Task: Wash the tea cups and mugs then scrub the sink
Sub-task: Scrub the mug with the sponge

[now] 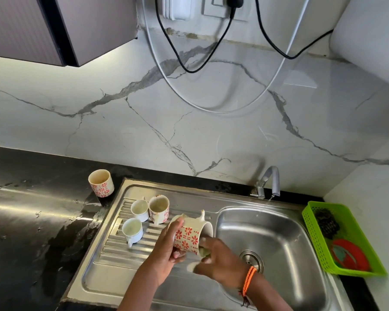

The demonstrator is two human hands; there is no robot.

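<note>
My left hand (166, 245) grips a white mug with red flower print (190, 235), tipped on its side over the drainboard edge, mouth toward the basin. My right hand (218, 259) holds a pale green sponge (204, 252) at the mug's mouth. On the steel drainboard (112, 248) stand two small white cups (139, 209) (132, 230) and another flower-print mug (159, 208). A third flower-print mug (101, 182) sits on the black counter to the left. The sink basin (279, 239) with its drain (252, 260) lies to the right.
A steel tap (268, 181) drips at the back of the basin. A green plastic basket (310, 223) at the right holds a dark scourer (327, 221) and a red item (350, 257). The black counter (32, 216) is wet. Cables hang on the marble wall.
</note>
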